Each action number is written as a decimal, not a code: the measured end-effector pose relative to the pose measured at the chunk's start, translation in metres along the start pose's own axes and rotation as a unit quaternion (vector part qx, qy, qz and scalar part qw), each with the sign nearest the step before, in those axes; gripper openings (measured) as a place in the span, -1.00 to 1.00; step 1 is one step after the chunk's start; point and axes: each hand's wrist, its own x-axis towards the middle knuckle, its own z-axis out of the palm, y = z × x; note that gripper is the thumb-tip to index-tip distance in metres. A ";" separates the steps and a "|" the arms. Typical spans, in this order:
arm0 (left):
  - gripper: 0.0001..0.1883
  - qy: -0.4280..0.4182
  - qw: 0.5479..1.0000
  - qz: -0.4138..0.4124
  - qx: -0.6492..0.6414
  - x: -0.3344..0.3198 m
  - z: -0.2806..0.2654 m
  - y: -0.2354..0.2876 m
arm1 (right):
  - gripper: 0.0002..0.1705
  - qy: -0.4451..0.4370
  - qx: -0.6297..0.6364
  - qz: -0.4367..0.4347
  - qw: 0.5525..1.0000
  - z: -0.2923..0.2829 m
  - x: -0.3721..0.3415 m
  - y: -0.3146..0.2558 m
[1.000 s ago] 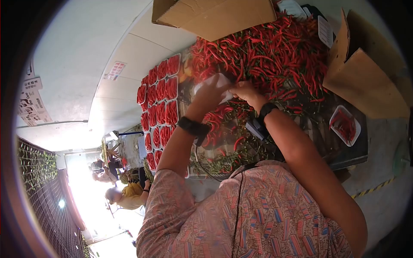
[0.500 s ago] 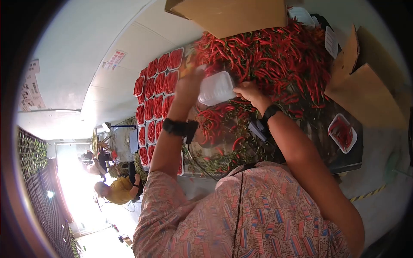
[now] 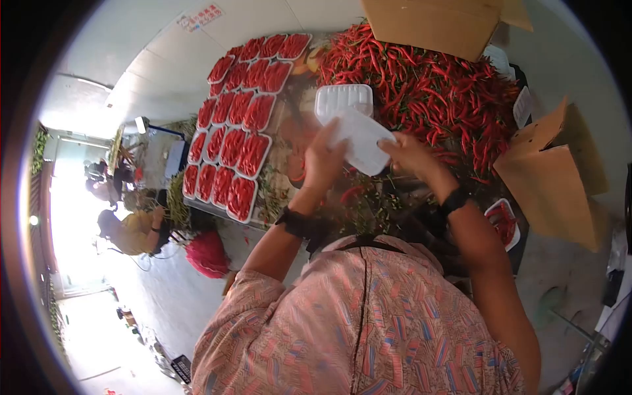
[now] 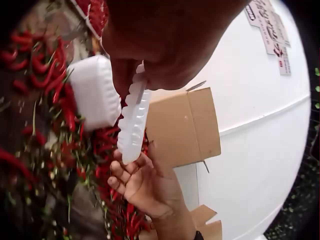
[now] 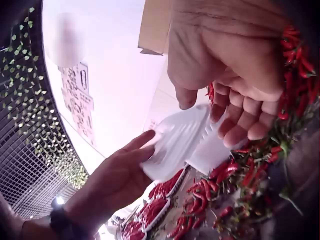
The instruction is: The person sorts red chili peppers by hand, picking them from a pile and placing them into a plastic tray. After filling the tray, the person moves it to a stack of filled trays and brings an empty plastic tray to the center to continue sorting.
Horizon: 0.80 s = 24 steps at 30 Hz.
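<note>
A white plastic tray (image 3: 364, 141) is held tilted between both hands over the work table. My left hand (image 3: 324, 161) pinches one end of it; in the left wrist view the tray shows edge-on below those fingers. My right hand (image 3: 415, 158) grips the opposite end, its thumb (image 5: 186, 98) on one side of the rim and its fingers curled on the other. Just beyond the held tray, another white tray (image 3: 343, 99) lies upside down on the table, with ribs along its side. Loose red chillies (image 4: 47, 75) and green stems lie under and around the hands.
Rows of chilli-filled trays (image 3: 224, 108) stand at the left. A large heap of red chillies (image 3: 428, 92) covers the back right. Cardboard boxes stand behind (image 3: 434, 26) and at the right (image 3: 553, 178). One filled tray (image 3: 503, 224) sits at the right edge.
The left hand swung left off the tray, then came back to hold it. An upside-down white tray now shows beyond the held one. The head view has turned, showing more filled trays.
</note>
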 end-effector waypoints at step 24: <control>-0.58 -0.359 0.823 0.347 0.270 -0.043 0.049 -0.010 | -0.68 0.063 -0.277 0.058 0.957 -0.039 -0.021 0.077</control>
